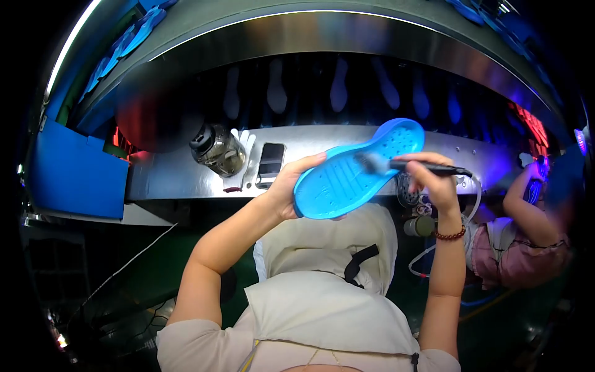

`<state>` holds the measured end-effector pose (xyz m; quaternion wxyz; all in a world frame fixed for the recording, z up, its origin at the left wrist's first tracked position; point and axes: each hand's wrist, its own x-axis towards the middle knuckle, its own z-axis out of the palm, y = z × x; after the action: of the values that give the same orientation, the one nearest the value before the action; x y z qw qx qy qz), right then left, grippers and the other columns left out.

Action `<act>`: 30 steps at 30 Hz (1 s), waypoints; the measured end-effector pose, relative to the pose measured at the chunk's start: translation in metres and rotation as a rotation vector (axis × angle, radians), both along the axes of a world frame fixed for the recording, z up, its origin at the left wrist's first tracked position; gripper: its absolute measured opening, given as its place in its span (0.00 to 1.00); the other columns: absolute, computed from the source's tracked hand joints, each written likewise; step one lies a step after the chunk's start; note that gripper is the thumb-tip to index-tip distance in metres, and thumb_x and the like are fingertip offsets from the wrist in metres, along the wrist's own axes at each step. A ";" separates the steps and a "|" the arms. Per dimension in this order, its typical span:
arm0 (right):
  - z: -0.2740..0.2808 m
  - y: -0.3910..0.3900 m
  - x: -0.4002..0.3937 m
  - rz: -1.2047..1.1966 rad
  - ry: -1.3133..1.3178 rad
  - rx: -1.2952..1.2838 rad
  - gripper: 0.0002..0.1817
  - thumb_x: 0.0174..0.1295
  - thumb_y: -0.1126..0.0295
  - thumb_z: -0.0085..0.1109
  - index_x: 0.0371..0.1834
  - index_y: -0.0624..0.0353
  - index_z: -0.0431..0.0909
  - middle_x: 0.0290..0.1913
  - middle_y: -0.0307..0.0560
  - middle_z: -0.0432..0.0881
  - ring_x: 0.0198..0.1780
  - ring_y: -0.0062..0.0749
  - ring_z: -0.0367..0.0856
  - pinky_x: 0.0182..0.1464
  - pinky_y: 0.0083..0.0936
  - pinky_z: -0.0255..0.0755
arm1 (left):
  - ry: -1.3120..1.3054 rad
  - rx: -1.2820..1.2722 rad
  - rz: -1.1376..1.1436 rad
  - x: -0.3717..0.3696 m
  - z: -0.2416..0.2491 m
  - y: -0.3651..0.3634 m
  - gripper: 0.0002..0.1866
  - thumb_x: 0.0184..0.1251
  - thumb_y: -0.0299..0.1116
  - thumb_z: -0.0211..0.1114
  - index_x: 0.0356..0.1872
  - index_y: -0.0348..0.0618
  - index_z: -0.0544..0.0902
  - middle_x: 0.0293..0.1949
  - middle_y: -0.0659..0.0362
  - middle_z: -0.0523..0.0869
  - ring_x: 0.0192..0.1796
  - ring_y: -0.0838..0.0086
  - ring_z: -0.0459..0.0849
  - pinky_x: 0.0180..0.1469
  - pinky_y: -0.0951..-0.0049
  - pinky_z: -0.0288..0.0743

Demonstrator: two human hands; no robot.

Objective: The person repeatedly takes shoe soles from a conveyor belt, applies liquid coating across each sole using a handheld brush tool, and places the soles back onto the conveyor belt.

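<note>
A bright blue shoe sole (347, 180) is held up in front of my body, its hollow inner face showing grooves and small holes. My left hand (291, 186) grips its lower left end, thumb on the rim. In my right hand (437, 183) is a black-handled brush (427, 167) with a pale hose at its back end. The blurred bristles lie over the middle of the sole; whether they touch it I cannot tell. A beaded bracelet circles my right wrist.
A metal ledge (167, 180) bears a dark-lidded jar (220, 150), a white glove (243, 146) and a phone (271, 159). Behind it, several soles hang in a dark opening. A co-worker's arm (527, 201) is at the right, near small containers (419, 225).
</note>
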<state>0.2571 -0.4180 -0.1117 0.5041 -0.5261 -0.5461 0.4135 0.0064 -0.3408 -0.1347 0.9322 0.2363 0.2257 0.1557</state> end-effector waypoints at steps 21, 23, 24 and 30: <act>-0.006 0.058 0.027 -0.254 -0.358 0.365 0.19 0.63 0.65 0.49 0.50 0.69 0.73 0.54 0.56 0.74 0.54 0.39 0.72 0.58 0.28 0.61 | -0.589 0.586 0.491 -0.084 0.110 0.118 0.30 0.67 0.48 0.36 0.60 0.31 0.61 0.57 0.41 0.69 0.55 0.43 0.71 0.52 0.39 0.67; 0.000 0.085 0.027 -0.320 -0.748 0.420 0.25 0.62 0.65 0.50 0.60 0.66 0.64 0.66 0.57 0.59 0.67 0.45 0.56 0.66 0.33 0.49 | -0.901 0.303 0.542 -0.096 0.119 0.173 0.31 0.67 0.49 0.35 0.62 0.35 0.60 0.62 0.43 0.62 0.65 0.48 0.60 0.62 0.42 0.56; 0.000 0.099 0.026 -0.370 -0.902 0.435 0.32 0.60 0.64 0.51 0.65 0.66 0.54 0.68 0.59 0.52 0.70 0.48 0.49 0.68 0.35 0.45 | -0.874 0.099 0.999 -0.085 0.125 0.187 0.34 0.66 0.52 0.34 0.63 0.34 0.57 0.63 0.43 0.61 0.66 0.51 0.59 0.65 0.48 0.53; -0.015 0.169 0.026 -0.542 -1.181 0.425 0.49 0.53 0.58 0.56 0.66 0.74 0.35 0.70 0.66 0.37 0.72 0.53 0.35 0.71 0.34 0.34 | -0.169 0.578 1.009 0.038 0.139 0.251 0.30 0.65 0.44 0.48 0.60 0.31 0.58 0.58 0.43 0.68 0.60 0.58 0.68 0.62 0.61 0.62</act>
<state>0.2829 -0.2493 -0.1267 0.2996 -0.6713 -0.6478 -0.2000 0.0445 -0.0900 0.0039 0.6552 0.3311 0.1837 0.6537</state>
